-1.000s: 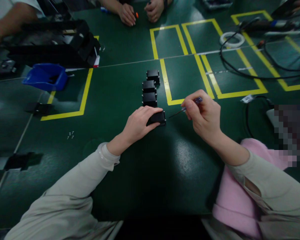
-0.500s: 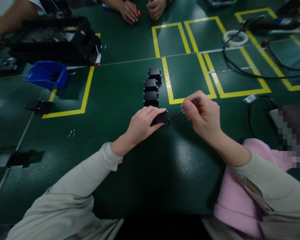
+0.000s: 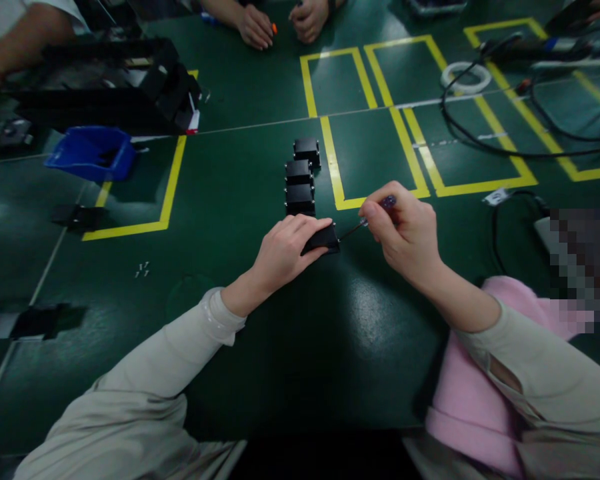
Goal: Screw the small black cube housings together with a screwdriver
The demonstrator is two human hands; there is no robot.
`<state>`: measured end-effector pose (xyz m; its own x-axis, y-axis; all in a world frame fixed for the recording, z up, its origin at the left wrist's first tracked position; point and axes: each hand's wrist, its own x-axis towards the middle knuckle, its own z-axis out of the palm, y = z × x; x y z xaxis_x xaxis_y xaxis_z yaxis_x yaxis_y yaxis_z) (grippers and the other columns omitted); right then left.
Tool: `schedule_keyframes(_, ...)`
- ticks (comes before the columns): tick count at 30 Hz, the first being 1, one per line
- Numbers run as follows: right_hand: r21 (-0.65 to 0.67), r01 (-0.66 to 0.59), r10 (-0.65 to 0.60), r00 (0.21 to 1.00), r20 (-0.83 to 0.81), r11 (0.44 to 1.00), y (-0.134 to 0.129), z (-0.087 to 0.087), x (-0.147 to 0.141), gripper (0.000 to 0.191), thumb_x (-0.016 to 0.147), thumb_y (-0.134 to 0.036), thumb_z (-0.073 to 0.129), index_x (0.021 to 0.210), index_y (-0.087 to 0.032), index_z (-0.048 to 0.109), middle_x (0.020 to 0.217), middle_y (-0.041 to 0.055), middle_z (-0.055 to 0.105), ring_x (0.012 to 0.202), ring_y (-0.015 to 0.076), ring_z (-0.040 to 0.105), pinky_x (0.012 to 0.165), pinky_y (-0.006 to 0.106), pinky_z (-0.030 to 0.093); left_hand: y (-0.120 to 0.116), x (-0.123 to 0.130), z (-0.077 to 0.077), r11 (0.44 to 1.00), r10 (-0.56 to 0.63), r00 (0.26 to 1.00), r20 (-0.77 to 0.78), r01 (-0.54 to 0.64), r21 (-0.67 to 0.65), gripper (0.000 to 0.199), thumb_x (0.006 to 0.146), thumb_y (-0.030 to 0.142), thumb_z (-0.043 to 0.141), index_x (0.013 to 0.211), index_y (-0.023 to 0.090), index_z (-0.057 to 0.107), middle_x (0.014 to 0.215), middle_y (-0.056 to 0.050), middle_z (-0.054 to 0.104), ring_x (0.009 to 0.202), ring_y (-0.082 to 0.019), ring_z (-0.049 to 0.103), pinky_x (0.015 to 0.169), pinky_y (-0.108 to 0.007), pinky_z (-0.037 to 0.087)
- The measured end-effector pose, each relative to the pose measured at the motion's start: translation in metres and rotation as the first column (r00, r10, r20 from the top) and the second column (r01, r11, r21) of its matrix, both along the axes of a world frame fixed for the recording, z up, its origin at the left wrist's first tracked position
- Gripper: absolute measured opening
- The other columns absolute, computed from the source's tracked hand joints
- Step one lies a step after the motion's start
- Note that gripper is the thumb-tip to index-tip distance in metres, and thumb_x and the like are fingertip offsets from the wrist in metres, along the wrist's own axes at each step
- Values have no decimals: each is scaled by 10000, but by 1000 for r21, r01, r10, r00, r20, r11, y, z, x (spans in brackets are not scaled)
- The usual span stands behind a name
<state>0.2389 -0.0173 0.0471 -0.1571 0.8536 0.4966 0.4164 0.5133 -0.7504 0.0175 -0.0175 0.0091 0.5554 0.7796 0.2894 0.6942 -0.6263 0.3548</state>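
My left hand [image 3: 286, 255] grips a small black box [image 3: 325, 238] on the green tabletop, thumb on the near side and fingers over the far side. In my right hand [image 3: 405, 223] is a screwdriver [image 3: 389, 201] with a dark, partly clear handle, held in closed fingers. Its thin shaft slants down to the left, and the tip meets a small screw on the box's right end. Just beyond my left hand stand similar black boxes [image 3: 300, 196] in a row, with small screws along their sides. My fingers cover the left part of the held box.
Several loose screws [image 3: 143, 269] lie left of my forearm. A blue bin [image 3: 93, 153] and a long black housing [image 3: 105, 87] stand further left. Yellow tape outlines [image 3: 380, 200], a white ring [image 3: 465, 77] and black cables [image 3: 480, 137] are beyond. Another person's hands [image 3: 257, 28] rest opposite.
The view has shifted slightly. Both hands keep their hold, and the screwdriver tip stays at the box's right end.
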Motion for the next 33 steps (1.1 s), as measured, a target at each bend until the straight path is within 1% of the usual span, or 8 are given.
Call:
schedule_keyframes(5, 21, 18, -19, 999, 45, 1000, 0, 2, 1, 281, 1022, -416, 515, 806, -239, 543, 570, -55, 481, 464, 61, 428, 502, 268, 304, 0, 3, 0, 1000, -1, 1000, -10, 1, 7, 390, 979, 299, 626, 1347, 179, 570, 1202, -102, 678, 1092, -251, 624, 934, -391, 506)
schedule_keyframes(8, 68, 45, -50, 996, 75, 997, 0, 4, 2, 292, 1016, -399, 528, 782, -227, 548, 589, -43, 498, 478, 58, 424, 505, 268, 292, 0, 7, -1, 1000, -8, 1000, -14, 8, 17, 402, 977, 297, 628, 1353, 165, 571, 1199, -105, 678, 1078, -254, 621, 937, -397, 505)
schedule_keyframes(12, 100, 58, -68, 993, 99, 993, 1, 4, 2, 336, 1013, -446, 517, 760, -226, 541, 590, -35, 486, 498, 69, 429, 519, 272, 299, 1, 11, -2, 1000, -13, 1000, -13, 13, 8, 409, 979, 290, 622, 1365, 170, 563, 1212, -106, 673, 1089, -257, 616, 946, -407, 501)
schedule_keyframes(15, 123, 29, -43, 993, 112, 992, 1, 4, 2, 348, 1013, -467, 504, 761, -228, 527, 600, -29, 499, 510, 75, 429, 522, 278, 285, 2, 12, -2, 1000, -18, 1000, 0, 18, -6, 401, 981, 281, 616, 1366, 184, 557, 1223, -103, 671, 1100, -259, 613, 960, -416, 498)
schedule_keyframes(18, 162, -34, 11, 990, 139, 986, 1, 4, 2, 312, 1024, -432, 481, 788, -233, 524, 621, -26, 532, 522, 79, 441, 527, 281, 287, 2, 11, -3, 999, -30, 999, 16, 31, -17, 388, 984, 278, 610, 1359, 192, 554, 1216, -99, 670, 1098, -257, 609, 971, -419, 500)
schedule_keyframes(23, 163, -91, 62, 983, 175, 982, 1, 5, 2, 299, 1027, -408, 467, 784, -239, 512, 606, -34, 527, 499, 76, 430, 517, 275, 292, 2, 10, -4, 998, -41, 998, 43, 42, -36, 379, 982, 262, 612, 1348, 189, 551, 1214, -90, 665, 1102, -247, 600, 984, -403, 501)
schedule_keyframes(30, 141, -28, 6, 988, 154, 990, 2, 5, 3, 279, 1026, -388, 490, 799, -229, 526, 632, -35, 537, 516, 70, 428, 534, 265, 296, 2, 10, -4, 995, -57, 995, 79, 63, -74, 382, 983, 270, 612, 1352, 191, 549, 1245, -95, 660, 1123, -248, 606, 1000, -416, 499)
schedule_keyframes(33, 123, -22, 3, 988, 153, 992, 3, 4, 3, 255, 1026, -385, 484, 842, -229, 566, 712, -18, 608, 553, 77, 467, 562, 264, 337, 2, 9, -4, 994, -68, 994, 85, 75, -77, 386, 981, 241, 604, 1358, 185, 544, 1256, -98, 656, 1134, -247, 603, 1005, -417, 499)
